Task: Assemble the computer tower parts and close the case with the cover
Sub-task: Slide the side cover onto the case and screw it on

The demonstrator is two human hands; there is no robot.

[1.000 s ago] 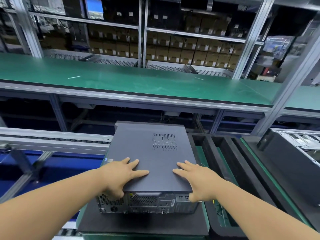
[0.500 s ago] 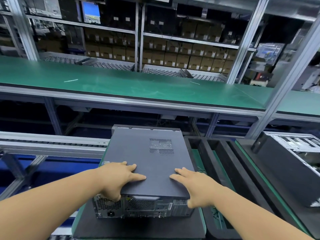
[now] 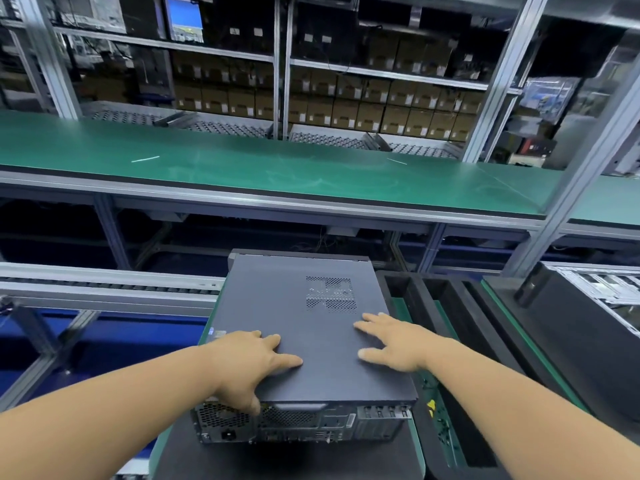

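Note:
A dark grey computer tower (image 3: pixel 298 424) lies on its side on a black pad, its rear panel with ports and fan grille facing me. The flat grey cover (image 3: pixel 311 327) with a vent patch sits on top of it. My left hand (image 3: pixel 252 362) lies on the cover's near left part, fingers spread, the thumb hooked down over the rear edge. My right hand (image 3: pixel 394 344) rests flat on the cover's right side with straight fingers.
A black foam tray (image 3: pixel 446 306) with deep slots lies right of the tower. Another open chassis (image 3: pixel 602 296) sits at the far right. A long green bench (image 3: pixel 277 171) runs behind, a roller conveyor (image 3: pixel 104 289) at left. Shelves of boxes fill the back.
My right hand has slid forward from the cover's rear right corner onto its right side. The cover sits a little further forward over the rear panel. My left hand stays in place.

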